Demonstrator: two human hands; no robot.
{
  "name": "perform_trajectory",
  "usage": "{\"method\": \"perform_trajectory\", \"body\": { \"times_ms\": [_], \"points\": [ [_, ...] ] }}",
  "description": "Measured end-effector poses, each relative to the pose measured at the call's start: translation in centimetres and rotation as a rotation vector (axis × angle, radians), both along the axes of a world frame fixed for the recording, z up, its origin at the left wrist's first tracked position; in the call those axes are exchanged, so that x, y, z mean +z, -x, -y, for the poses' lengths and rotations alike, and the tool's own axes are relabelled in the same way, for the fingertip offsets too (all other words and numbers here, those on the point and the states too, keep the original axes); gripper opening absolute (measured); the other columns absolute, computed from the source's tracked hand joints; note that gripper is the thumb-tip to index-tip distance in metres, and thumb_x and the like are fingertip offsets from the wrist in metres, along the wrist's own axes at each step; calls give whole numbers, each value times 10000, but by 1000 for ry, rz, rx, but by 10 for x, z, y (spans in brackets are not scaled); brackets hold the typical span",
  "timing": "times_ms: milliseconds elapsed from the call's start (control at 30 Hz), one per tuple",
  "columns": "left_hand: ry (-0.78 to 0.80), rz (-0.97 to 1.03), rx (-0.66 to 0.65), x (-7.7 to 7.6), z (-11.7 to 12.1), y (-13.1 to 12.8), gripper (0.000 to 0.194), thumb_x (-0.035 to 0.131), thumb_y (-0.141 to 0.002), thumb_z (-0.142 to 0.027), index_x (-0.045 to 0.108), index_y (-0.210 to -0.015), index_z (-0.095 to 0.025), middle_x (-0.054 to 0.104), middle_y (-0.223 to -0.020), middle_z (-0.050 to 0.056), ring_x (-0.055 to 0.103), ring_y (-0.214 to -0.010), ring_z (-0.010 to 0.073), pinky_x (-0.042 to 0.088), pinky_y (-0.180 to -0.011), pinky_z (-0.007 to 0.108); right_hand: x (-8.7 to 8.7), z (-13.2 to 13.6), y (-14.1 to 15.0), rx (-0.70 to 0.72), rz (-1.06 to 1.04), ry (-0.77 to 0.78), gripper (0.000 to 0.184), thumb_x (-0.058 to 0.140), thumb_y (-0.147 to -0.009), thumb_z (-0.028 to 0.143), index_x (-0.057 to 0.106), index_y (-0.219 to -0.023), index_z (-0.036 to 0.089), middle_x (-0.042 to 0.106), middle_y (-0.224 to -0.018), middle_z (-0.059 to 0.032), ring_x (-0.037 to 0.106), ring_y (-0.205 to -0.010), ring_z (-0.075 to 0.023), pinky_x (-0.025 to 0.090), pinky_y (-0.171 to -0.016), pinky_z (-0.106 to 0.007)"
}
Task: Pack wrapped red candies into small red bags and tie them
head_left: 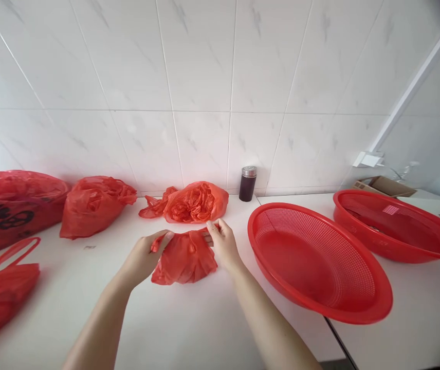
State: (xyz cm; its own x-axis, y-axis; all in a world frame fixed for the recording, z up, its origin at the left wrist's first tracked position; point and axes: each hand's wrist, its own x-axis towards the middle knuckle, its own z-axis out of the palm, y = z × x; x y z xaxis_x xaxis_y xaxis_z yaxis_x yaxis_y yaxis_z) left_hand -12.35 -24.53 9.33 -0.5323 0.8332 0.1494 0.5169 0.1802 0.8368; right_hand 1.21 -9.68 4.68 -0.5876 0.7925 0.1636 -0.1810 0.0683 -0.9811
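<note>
A small crumpled red plastic bag point(184, 259) lies on the white counter point(173, 318) in front of me. My left hand point(143, 256) pinches its upper left edge, fingers closed on the plastic. My right hand point(223, 244) grips the upper right edge in the same way. Just behind it sits another red bag point(195, 202), stuffed full of crumpled red plastic.
A red perforated basket point(359, 303) overhangs the counter edge at the right, a second one point(401, 246) behind it. More red bags lie at the left point(94, 203) point(0, 290), beside a large red bag with black print point(7, 210). A dark jar point(247, 183) stands by the tiled wall.
</note>
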Motion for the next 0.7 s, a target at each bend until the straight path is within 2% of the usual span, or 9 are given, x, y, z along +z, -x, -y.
{"method": "perform_trajectory", "body": {
  "times_ms": [167,267,367,433,567,700],
  "points": [
    [-12,109,222,-44,31,7,437,458,-847,-611,663,-781,-230,743,-920,71,655,-983,291,435,-942,377,-32,-28,7,-120,69,-1,337,381,-887,564,315,-767,256,592,-657,5,616,-567,-183,494,-563,-311],
    [-96,223,306,-66,30,1,439,469,-844,-608,640,-843,-203,728,-992,107,648,-1018,295,445,-962,404,-46,-30,4,-197,113,-75,320,379,-889,554,316,-775,262,603,-710,-4,631,-653,-201,486,-597,-315],
    [-242,266,423,-86,13,-9,441,363,-900,-583,561,-884,-189,695,-1042,131,653,-1010,254,508,-886,371,-60,-19,4,-239,162,-156,276,344,-914,524,347,-819,264,590,-731,3,621,-695,-205,469,-638,-317],
    [-271,218,496,-96,-2,-14,438,269,-926,-570,513,-883,-208,674,-1077,115,641,-1025,228,519,-840,339,-68,-10,6,-239,201,-211,253,366,-910,508,368,-847,263,572,-711,14,601,-674,-206,451,-650,-320],
    [-158,90,550,-109,-31,-16,420,235,-929,-573,500,-898,-249,672,-985,48,633,-901,208,484,-744,314,-82,3,16,-215,251,-307,265,570,-792,455,407,-849,253,580,-789,-5,582,-760,-222,423,-697,-323],
    [31,-56,500,-115,-50,-3,361,269,-928,-540,507,-893,-271,650,-805,21,586,-715,212,399,-638,303,-89,-1,22,-175,270,-276,197,549,-785,362,395,-839,251,563,-748,16,559,-694,-193,417,-659,-303]
  ]
}}
